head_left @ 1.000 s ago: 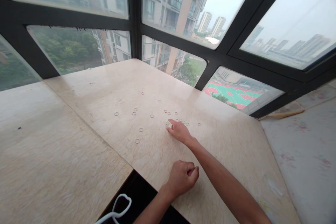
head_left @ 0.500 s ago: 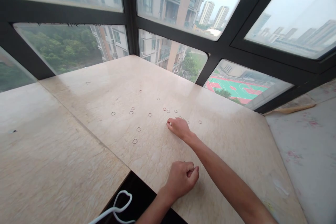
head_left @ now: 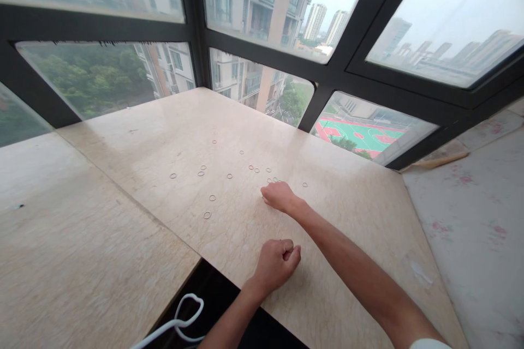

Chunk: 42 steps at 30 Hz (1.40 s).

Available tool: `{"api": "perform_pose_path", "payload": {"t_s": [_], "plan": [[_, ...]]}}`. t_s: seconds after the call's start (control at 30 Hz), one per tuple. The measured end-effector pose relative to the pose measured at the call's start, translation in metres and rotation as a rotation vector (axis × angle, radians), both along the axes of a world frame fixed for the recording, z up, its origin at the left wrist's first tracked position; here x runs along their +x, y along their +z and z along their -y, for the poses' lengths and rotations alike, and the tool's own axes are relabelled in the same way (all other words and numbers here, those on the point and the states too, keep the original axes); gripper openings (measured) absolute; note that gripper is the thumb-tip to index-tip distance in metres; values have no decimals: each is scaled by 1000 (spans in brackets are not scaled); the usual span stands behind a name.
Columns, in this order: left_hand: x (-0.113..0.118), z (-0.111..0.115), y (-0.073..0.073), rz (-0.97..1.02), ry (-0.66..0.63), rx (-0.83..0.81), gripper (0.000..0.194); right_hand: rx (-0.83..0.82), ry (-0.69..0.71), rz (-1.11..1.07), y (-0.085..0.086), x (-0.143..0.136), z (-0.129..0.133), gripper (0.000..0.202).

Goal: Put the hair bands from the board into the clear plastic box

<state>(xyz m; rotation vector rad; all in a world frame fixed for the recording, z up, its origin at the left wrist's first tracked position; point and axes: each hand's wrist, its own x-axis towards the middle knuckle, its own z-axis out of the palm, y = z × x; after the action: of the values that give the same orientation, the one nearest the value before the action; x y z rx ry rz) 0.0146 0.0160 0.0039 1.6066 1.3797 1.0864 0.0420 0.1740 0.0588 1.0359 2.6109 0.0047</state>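
Observation:
Several small thin rings, like rubber bands or hair ties, lie flat and scattered on the pale marbled ledge (head_left: 135,174). Among them are a reddish ring (head_left: 251,167), a dark ring (head_left: 207,215) nearest me and another ring (head_left: 305,185) at the far right. My right hand (head_left: 279,197) reaches in among the rings, its fingers pinched together at the surface. A small dark bit shows under its fingertips, too small to name. Closer to me, my left hand (head_left: 276,264) rests as a fist on the ledge; whatever its curled fingers hold is hidden.
Dark-framed windows (head_left: 262,52) border the ledge at the back. A white cable (head_left: 189,313) loops over a dark gap at the front edge. On the right stands a flowered wall (head_left: 462,218). A small dark object (head_left: 19,206) lies far left.
The view has shifted slightly. My right hand stays near the same spot, its fingertips turned further down toward the ledge. My left hand remains a fist.

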Motion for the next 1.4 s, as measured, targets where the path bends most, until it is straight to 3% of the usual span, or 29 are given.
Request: {"api": "perform_pose_path", "payload": {"t_s": [0.27,0.43,0.63,0.77,0.87,1.13,1.27,1.4], "plan": [[0,-7,-3,69,56,-13,41,-52,-31,-45,3,-2,1,16],[1,-8,-5,94,74,-15,41,-94,-120,-237,9,20,11,11],[1,-8,-7,87,86,2,42,-205,-306,-579,18,78,49,22],[-1,-7,-5,73,98,11,43,-412,-599,-1002,16,134,87,21],[-2,-7,-2,52,99,26,44,-446,-794,-1139,13,183,122,21],[-4,-7,7,-30,82,12,44,-156,-1198,-1048,11,304,212,29],[-4,-7,11,-54,91,3,45,2,-1268,-833,16,337,226,27],[-4,-6,13,-68,109,-12,45,75,-1237,-592,18,348,221,23]]}}
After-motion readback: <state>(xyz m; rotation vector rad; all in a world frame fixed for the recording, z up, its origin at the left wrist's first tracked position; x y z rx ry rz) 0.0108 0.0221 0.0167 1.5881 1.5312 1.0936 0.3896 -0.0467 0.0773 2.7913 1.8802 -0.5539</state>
